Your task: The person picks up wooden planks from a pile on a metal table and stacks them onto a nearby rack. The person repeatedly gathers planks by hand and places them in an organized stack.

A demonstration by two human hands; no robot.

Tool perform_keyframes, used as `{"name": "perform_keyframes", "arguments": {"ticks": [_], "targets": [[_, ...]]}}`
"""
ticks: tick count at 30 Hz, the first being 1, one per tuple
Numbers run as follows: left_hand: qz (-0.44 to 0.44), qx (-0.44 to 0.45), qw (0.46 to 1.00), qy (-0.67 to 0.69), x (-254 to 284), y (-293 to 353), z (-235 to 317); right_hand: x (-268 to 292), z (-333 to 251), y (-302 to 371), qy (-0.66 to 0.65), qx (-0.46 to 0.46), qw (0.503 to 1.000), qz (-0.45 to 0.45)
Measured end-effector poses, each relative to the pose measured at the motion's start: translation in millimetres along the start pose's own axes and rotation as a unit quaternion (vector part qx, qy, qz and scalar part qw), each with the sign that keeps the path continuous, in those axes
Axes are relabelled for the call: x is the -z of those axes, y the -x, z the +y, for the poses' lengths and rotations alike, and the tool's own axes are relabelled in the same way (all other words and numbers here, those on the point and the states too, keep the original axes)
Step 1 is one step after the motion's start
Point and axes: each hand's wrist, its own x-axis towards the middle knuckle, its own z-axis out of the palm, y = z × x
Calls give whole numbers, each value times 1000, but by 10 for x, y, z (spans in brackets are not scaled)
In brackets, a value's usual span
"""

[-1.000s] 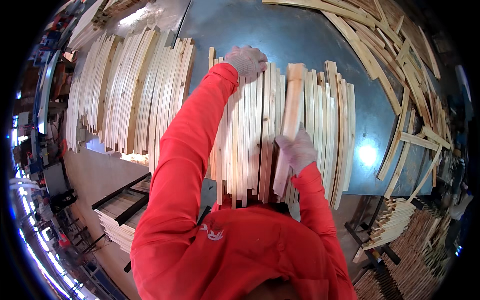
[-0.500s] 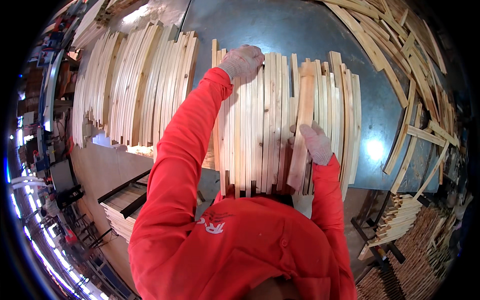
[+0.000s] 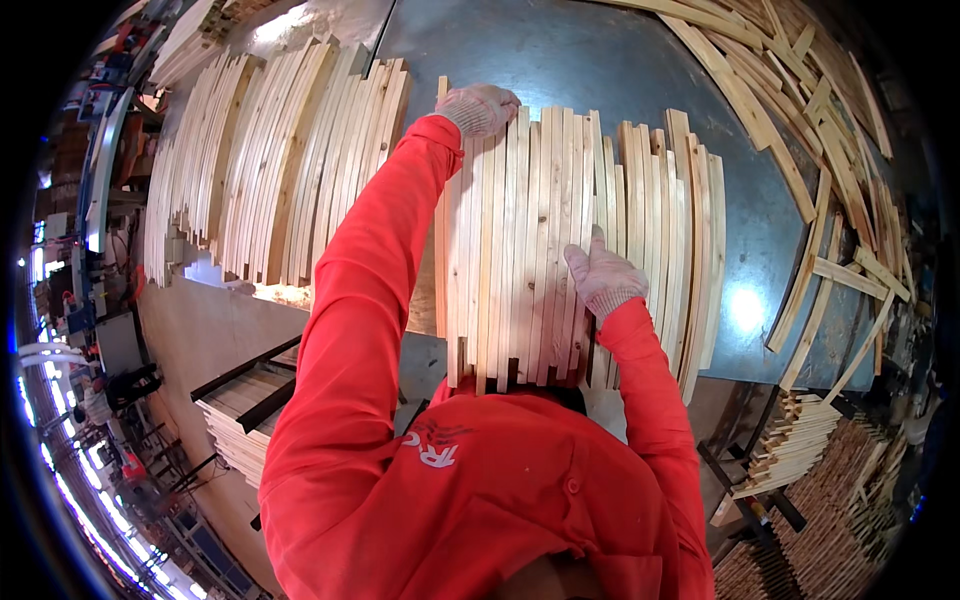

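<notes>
Right hand (image 3: pixel 606 278): elbow bent, thumb and forefinger parted; grip cannot be determined. Left hand (image 3: pixel 482 109): arm extended, fingers curled; grip likewise undetermined. Bare metal tabletop (image 3: pixel 752 240) borders the row's right edge and far side. Wooden strips (image 3: pixel 520 230) lie beneath the right fingers; their far ends meet the left.

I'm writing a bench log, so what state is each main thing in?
Pale wooden strips before the person: side by side, ends uneven.
Pale-gloved left hand: curled at their far ends.
Pale-gloved right hand: on these strips, grip unclear.
Pale wooden strips at left: side by side, ends uneven.
Long pale wooden boards at right: loosely heaped, crisscrossing.
Dark metal-looking tabletop: partly covered.
</notes>
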Motion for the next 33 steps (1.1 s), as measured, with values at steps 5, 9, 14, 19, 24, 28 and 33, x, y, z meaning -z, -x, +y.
{"name": "perform_keyframes", "arguments": {"ticks": [5,9,14,19,24,28,33], "targets": [[130,-76,980,-131,66,246,-25,-144,41,177,-326,19,942,80],[242,-223,936,127,42,432,-187,-505,-9,143,-616,245,725,186],[154,-241,863,416,123,588,-8,-743,-826,384,-637,377,669,72],[216,-133,961,110,-9,436,285,-170,-577,690,-824,282,491,-37],[101,-61,971,-206,-176,304,396,95,118,799,-799,172,556,151],[83,-112,974,-176,-263,466,384,-185,510,871,-845,109,495,171],[253,-77,716,646,-252,627,340,-210,611,938,-854,93,478,184]]}}
